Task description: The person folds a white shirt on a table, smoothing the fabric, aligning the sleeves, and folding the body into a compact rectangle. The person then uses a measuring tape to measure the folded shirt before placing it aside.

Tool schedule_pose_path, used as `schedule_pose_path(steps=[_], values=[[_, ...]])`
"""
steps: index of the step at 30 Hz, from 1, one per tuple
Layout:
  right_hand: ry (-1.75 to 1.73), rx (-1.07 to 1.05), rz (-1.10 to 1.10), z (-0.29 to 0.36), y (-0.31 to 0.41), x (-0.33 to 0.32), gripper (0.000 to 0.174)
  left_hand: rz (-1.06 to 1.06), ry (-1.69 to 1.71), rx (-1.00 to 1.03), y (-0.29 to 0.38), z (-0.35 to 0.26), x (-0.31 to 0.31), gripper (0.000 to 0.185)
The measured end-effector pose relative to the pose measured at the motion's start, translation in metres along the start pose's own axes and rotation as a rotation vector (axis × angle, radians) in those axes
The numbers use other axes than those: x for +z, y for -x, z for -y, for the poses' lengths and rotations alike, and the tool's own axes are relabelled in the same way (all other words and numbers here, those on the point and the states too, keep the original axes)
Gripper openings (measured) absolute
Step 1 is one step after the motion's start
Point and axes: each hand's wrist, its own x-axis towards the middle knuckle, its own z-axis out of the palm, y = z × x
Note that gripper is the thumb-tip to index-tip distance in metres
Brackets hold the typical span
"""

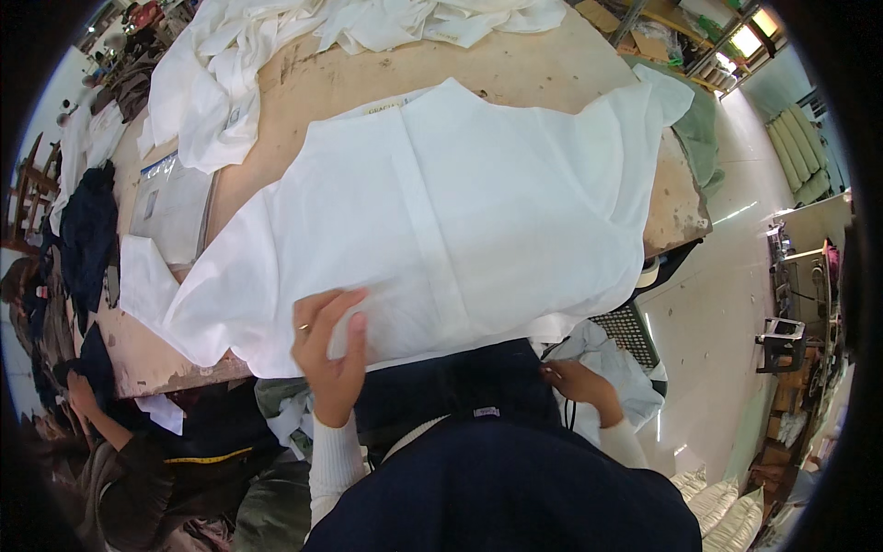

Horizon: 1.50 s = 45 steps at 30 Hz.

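A white long-sleeved garment [510, 186] with a front placket lies spread across the wooden table [524, 72], its collar edge pointing away from me. Its sleeves reach out to both sides, and a small label with writing shows inside the neckline. My left hand [331, 352], with a ring on one finger, is over the garment's lower left part; its fingers are bent and apart, with nothing seen between them. Lower right, my right hand [583, 386] is below the hem, beside my dark apron [459, 386]. Its fingertips are partly hidden, so whether they pinch anything is unclear.
More white garments [221, 76] are heaped along the far side. A clear plastic folder [172, 207] with papers lies at the left. Another person's hand [81, 393] is at the lower left, near dark cloth. A perforated crate [624, 331] and grey cloth [593, 345] stand at my right.
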Motion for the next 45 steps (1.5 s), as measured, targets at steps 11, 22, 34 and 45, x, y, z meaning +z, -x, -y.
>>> schedule_pose_path(steps=[11,22,34,45], values=[[-0.226,-0.309,-0.480,-0.078,-0.172,0.049,0.029,0.794,0.406,0.074,0.040,-0.021,0.028,0.009],[-0.434,-0.033,0.206,0.041,0.047,-0.064,0.028,0.998,0.629,-0.027,0.044,-0.030,0.055,0.022],[-1.204,-0.783,-0.651,0.160,0.021,-0.092,0.029,0.949,0.881,-0.242,0.020,-0.031,0.026,0.019],[0.031,0.406,-1.182,0.057,0.083,-0.185,0.036,0.945,0.722,-0.479,0.030,0.000,-0.059,0.017]])
